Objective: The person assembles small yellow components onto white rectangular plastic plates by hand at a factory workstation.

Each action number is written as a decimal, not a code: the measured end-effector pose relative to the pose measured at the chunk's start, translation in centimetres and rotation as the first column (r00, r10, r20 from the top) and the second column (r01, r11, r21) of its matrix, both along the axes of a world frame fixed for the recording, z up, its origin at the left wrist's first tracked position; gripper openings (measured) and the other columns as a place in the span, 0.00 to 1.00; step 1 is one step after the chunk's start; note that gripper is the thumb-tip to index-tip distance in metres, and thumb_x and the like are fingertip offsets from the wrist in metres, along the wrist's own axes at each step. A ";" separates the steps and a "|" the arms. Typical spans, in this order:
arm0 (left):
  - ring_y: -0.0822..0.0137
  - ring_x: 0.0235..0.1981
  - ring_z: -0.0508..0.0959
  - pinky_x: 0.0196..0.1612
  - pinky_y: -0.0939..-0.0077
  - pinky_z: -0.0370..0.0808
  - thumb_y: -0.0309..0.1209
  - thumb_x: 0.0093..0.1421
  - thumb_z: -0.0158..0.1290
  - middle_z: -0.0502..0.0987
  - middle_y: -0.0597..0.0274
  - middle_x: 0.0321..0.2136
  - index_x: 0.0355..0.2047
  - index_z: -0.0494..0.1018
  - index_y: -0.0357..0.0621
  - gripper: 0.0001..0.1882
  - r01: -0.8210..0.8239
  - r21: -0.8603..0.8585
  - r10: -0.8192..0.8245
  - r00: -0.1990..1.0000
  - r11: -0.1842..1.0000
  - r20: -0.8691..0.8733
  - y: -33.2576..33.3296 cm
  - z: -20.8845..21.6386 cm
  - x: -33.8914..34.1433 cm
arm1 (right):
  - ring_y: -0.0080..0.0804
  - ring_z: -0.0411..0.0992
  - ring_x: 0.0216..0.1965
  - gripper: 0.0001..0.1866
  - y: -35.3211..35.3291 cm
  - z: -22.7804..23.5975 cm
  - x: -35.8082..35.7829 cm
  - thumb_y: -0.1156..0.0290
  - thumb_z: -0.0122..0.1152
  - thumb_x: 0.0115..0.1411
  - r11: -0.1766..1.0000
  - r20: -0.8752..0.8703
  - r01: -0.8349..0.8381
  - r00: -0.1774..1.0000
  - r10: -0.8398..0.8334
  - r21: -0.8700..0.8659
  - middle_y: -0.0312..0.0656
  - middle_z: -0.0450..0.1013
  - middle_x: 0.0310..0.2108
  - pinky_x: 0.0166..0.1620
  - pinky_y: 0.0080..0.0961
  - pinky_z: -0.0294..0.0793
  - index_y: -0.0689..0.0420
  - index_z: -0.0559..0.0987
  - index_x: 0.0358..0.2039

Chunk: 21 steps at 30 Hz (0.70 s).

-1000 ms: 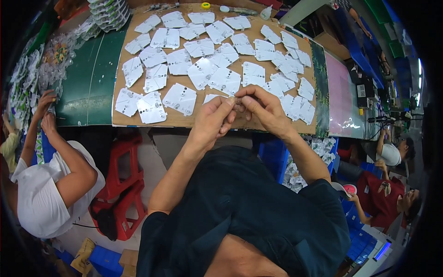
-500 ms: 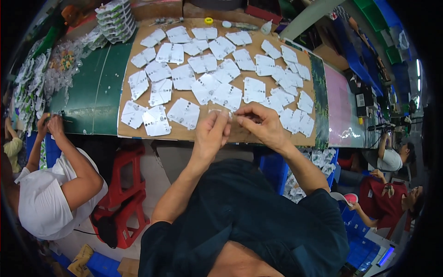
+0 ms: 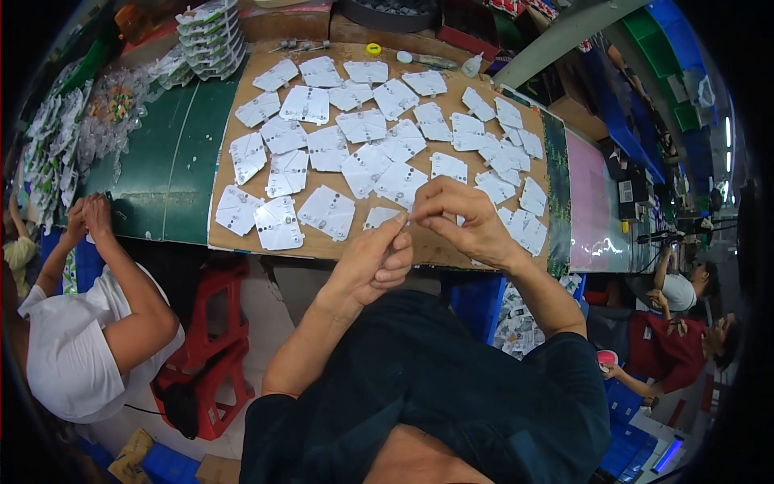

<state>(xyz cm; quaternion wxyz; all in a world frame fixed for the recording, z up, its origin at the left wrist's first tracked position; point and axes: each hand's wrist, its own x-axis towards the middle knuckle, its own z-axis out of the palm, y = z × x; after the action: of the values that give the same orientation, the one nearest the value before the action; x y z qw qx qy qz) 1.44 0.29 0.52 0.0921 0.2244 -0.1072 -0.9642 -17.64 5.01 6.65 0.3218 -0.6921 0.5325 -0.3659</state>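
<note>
- Dozens of white pieces (image 3: 306, 105) lie spread over the brown board (image 3: 455, 87) on the surface (image 3: 181, 161), from near its far edge almost to its near edge, so the laying out looks done.
- Several carry small dark or round spots — fittings, perhaps — but which pieces are finished cannot be told; none is visibly set apart as a finished group.
- What is left is equally hard to count; the handwork seems, in my judgement, to be partway through.
- Pale parts fill a blue bin (image 3: 472, 300) below the near edge, toward the right; whether they are done or waiting is unclear.
- Both hands meet above the middle of the near edge: the left hand (image 3: 375, 264) curled with its thumb forward, the right hand (image 3: 461, 216) bent inward, fingertips together.
- Whether they grip something small cannot be told — the meeting point is too fine to read.
- One white piece (image 3: 380, 218) lies near that edge, just beyond the left thumb and partly hidden by it; the others lie farther away, some partly behind the right hand.
</note>
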 end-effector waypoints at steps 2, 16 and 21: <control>0.82 0.08 0.54 0.08 0.88 0.49 0.44 0.69 0.46 0.61 0.72 0.12 0.24 0.64 0.50 0.18 -0.015 0.070 0.017 1.000 0.997 -0.025 0.1 -0.5 0.0 | 0.28 0.73 0.35 0.09 0.2 0.4 0.1 0.84 0.62 0.52 0.998 -0.005 -0.037 0.999 0.037 -0.057 0.41 0.75 0.35 0.36 0.23 0.72 0.61 0.81 0.35; 0.83 0.12 0.60 0.13 0.90 0.53 0.40 0.70 0.46 0.67 0.70 0.18 0.35 0.70 0.41 0.14 0.045 -0.296 -0.027 0.998 0.954 0.063 1.4 0.2 2.6 | 0.28 0.75 0.31 0.10 -18.1 -2.5 -10.7 0.67 0.65 0.57 0.865 -0.211 0.498 0.840 -0.499 -0.065 0.42 0.79 0.28 0.36 0.24 0.73 0.61 0.82 0.35; 0.82 0.14 0.62 0.15 0.90 0.55 0.36 0.69 0.46 0.69 0.68 0.20 0.39 0.71 0.38 0.12 0.086 -0.367 -0.031 0.988 0.926 0.154 2.5 -1.3 5.1 | 0.41 0.77 0.32 0.09 -23.9 -6.2 -13.0 0.71 0.62 0.57 0.881 -0.462 0.387 0.751 -0.472 -0.272 0.48 0.79 0.33 0.40 0.33 0.74 0.61 0.82 0.36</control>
<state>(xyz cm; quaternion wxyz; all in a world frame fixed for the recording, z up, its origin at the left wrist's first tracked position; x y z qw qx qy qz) 6.56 2.75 -0.82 0.0961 0.2692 -0.3010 -0.9098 -30.65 -18.88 0.48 0.0180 -0.6460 0.7127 -0.2728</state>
